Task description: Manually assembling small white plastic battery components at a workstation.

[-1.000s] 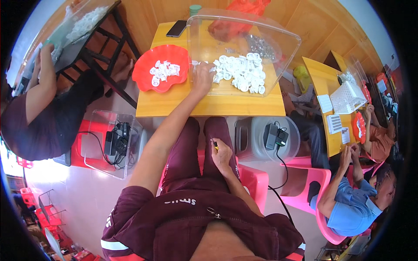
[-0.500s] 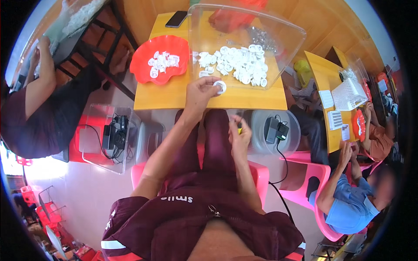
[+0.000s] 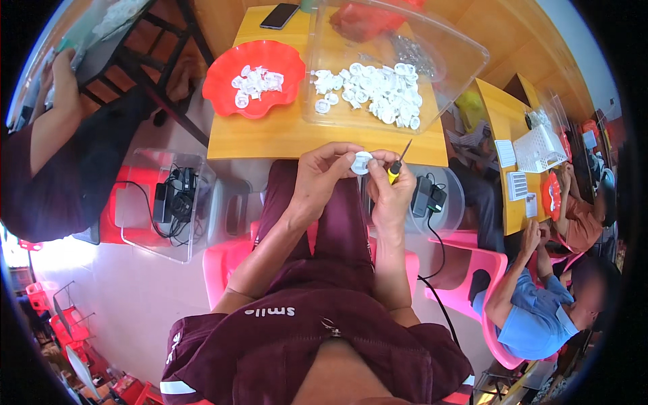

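Head-worn fisheye, steeply downward, near

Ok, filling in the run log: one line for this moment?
left hand: holds white round part | right hand: holds yellow-handled screwdriver | both above lap, near table edge

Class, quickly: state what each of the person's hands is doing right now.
Left hand: closed on a small round white plastic part.
Right hand: closed on a yellow-handled screwdriver, also touching the part.

I held one small white round part (image 3: 362,162) and one yellow-handled screwdriver (image 3: 398,164). One red bowl (image 3: 229,79) and one clear tray (image 3: 466,64) sat on one wooden table (image 3: 270,135), beside one black phone (image 3: 279,15). The white pieces were too many to count.
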A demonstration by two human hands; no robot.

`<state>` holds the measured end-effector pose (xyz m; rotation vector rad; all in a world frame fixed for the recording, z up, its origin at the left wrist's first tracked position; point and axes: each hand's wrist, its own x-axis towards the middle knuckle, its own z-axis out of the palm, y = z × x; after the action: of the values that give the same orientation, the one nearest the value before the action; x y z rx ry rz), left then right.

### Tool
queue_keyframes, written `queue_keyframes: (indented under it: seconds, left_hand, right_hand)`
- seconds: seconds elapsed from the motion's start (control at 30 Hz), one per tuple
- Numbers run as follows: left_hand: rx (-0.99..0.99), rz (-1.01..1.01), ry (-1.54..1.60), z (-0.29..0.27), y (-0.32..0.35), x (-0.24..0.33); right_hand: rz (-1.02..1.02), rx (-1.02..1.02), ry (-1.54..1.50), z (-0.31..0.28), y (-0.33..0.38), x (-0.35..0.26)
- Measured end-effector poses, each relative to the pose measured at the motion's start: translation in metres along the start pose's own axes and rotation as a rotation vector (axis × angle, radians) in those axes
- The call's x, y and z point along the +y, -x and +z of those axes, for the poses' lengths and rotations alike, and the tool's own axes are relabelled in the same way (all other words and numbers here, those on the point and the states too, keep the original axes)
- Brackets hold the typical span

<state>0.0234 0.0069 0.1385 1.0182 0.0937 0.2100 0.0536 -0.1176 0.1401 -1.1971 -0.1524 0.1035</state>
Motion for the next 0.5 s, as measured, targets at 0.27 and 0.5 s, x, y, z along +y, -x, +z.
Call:
queue_keyframes:
  seconds: [0.27,0.5]
  left_hand:
    - [-0.131,-0.245,0.101,-0.026,0.0,0.004]
    - [-0.215,-0.296,0.367,-0.028,0.0,0.011]
  right_hand:
    - [0.0,-0.322,0.271,-0.006,-0.02,-0.019]
    - [-0.191,-0.165,0.58,0.01,-0.002,-0.025]
